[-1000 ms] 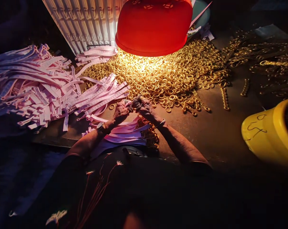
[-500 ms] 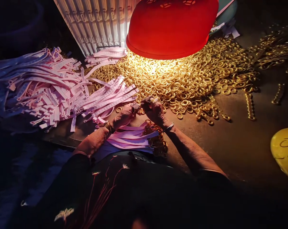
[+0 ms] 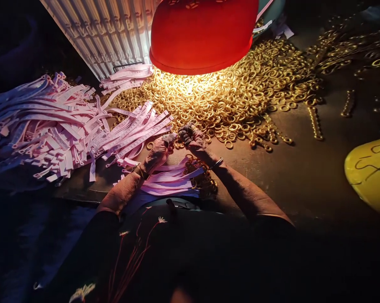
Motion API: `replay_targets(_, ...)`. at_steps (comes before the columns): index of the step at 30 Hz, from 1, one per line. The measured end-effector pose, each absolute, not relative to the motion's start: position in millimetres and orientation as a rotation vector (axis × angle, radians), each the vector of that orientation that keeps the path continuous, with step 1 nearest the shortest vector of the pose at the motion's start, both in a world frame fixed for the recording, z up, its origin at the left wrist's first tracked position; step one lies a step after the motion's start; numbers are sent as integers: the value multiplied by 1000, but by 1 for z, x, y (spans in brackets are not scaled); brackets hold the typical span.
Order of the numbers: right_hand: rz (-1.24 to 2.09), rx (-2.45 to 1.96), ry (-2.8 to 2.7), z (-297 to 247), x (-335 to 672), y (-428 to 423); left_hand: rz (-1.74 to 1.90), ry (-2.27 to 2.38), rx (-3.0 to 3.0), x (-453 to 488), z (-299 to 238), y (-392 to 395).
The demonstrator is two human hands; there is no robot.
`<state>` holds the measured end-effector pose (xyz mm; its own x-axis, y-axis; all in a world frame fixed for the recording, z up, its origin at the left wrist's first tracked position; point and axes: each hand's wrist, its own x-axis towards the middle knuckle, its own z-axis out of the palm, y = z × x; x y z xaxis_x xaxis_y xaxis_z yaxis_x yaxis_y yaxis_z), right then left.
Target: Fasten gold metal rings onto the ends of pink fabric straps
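My left hand [image 3: 158, 152] and my right hand [image 3: 196, 142] meet almost fingertip to fingertip at the near edge of a heap of gold rings [image 3: 228, 105]. Fingers on both are pinched closed, with greyish wrapping on the tips. Whatever lies between them is too small to make out. Left of my hands lie narrow pink strips [image 3: 139, 134], fanned out with small looped ends. Under my wrists rests another bundle of pink strips [image 3: 171, 181], its right ends among darker rings [image 3: 209, 185].
A bright red lamp shade [image 3: 202, 38] hangs low over the rings. A ribbed translucent panel [image 3: 104, 33] stands behind. At far left is a large pile of pink strips [image 3: 60, 122]. Short rows of rings [image 3: 314, 122] lie right, above a yellow object [image 3: 369, 174] with dark marks.
The view has shifted, so most of the scene sits farther left. My hands stay pinched close together at the edge of the ring heap, with only slight finger movement.
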<state>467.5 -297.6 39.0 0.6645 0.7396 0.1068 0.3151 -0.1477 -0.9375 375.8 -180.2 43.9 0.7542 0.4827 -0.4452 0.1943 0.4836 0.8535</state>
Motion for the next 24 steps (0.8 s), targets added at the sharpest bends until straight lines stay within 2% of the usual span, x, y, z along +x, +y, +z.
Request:
replay_targets(6,321,-1739,-822,47,458,-301,193,632,1049,368,46,-186)
replay_targets(17,395,-1833,-851,50,464,-301,157,543,1162,362,49,-198)
replay_targets(24,345,-1865,-1086,58,462,-322,-14,616,1234,364,85,-184)
